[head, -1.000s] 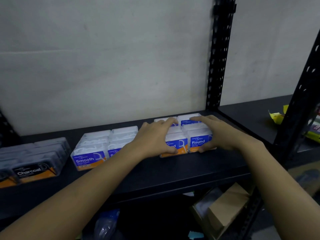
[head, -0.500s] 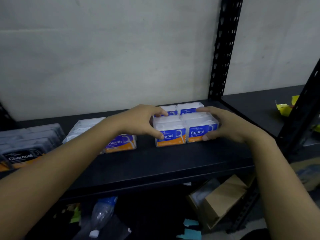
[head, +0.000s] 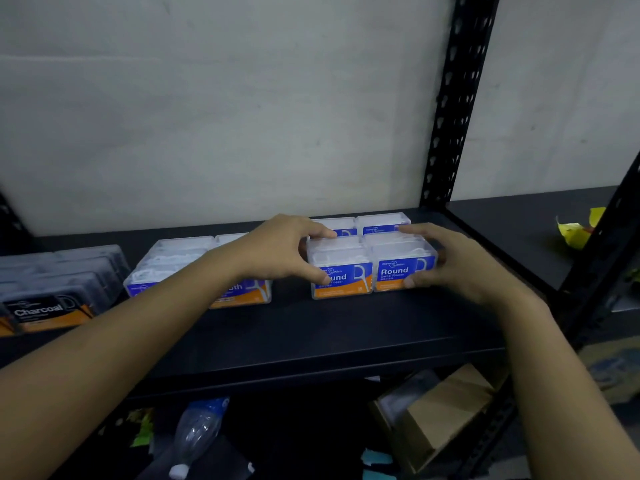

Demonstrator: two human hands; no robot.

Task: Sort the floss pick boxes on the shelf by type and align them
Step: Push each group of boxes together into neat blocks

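Several clear "Round" floss pick boxes with blue and orange labels sit in a tight block on the black shelf, right of centre. My left hand cups the block's left side, thumb on the front left box. My right hand presses the block's right side, thumb on the front right box. A gap separates this block from the "Smooth" boxes to the left, partly hidden by my left forearm. Dark "Charcoal" boxes lie at the far left.
A black perforated upright stands just behind and right of the Round block. Another shelf with a yellow wrapper continues to the right. Below the shelf lie a plastic bottle and a cardboard box.
Both hands slid the Round block rightward, opening a gap from the Smooth boxes. My hands moved from the tops of the boxes to their sides.
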